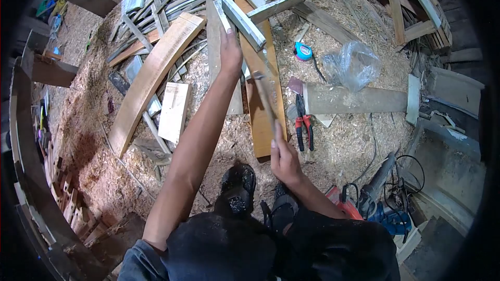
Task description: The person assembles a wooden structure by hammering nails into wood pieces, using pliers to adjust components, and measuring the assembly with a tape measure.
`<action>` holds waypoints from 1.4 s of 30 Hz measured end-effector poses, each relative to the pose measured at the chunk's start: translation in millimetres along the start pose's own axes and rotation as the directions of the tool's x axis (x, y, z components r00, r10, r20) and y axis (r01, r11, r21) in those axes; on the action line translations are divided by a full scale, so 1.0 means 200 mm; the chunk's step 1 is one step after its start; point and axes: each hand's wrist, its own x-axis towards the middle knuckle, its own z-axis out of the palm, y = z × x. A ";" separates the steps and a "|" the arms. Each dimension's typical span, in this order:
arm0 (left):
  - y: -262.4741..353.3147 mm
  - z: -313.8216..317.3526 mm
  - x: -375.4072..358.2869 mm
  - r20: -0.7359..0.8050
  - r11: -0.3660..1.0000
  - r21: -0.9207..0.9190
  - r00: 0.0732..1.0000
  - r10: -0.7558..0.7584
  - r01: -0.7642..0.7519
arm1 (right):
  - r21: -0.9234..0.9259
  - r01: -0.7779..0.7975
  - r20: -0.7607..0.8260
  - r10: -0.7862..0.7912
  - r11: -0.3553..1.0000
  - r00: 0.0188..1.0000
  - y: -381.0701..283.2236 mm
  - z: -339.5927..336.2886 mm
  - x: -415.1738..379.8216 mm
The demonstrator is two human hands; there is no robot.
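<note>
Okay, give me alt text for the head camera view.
The right hand grips a hammer while the left hand holds a pale strip beside a wooden frame; red-handled pliers and a blue tape measure lie on wood shavings.

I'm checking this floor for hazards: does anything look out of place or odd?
Yes, some clutter. Wood shavings blanket the floor, with red-handled pliers lying on them. A crumpled clear plastic bag looks stray beside the blue tape measure. At right, a black cable loops loosely, possibly a snag risk.
</note>
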 end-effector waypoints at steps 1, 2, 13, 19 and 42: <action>0.01 0.01 0.00 0.009 0.995 -0.083 0.999 -0.046 0.046 | -0.031 -0.006 0.017 0.006 0.999 1.000 0.01 0.01 0.01; 0.02 0.01 0.01 0.019 0.982 -0.165 0.996 -0.088 0.090 | 0.000 -0.037 0.021 0.037 0.999 0.999 0.02 -0.01 0.01; 0.01 0.02 -0.01 0.008 0.961 -0.237 0.989 -0.145 0.143 | -0.019 0.091 -0.108 -0.093 0.996 0.990 0.00 -0.02 0.00; 0.00 0.03 0.02 -0.011 0.998 -0.041 0.999 -0.053 0.053 | -0.007 0.061 -0.014 -0.061 0.998 0.998 0.01 -0.03 0.03; -0.05 0.02 0.04 0.033 0.965 -0.172 0.980 -0.195 0.198 | -0.037 -0.130 0.110 0.133 0.991 0.985 0.03 -0.07 0.05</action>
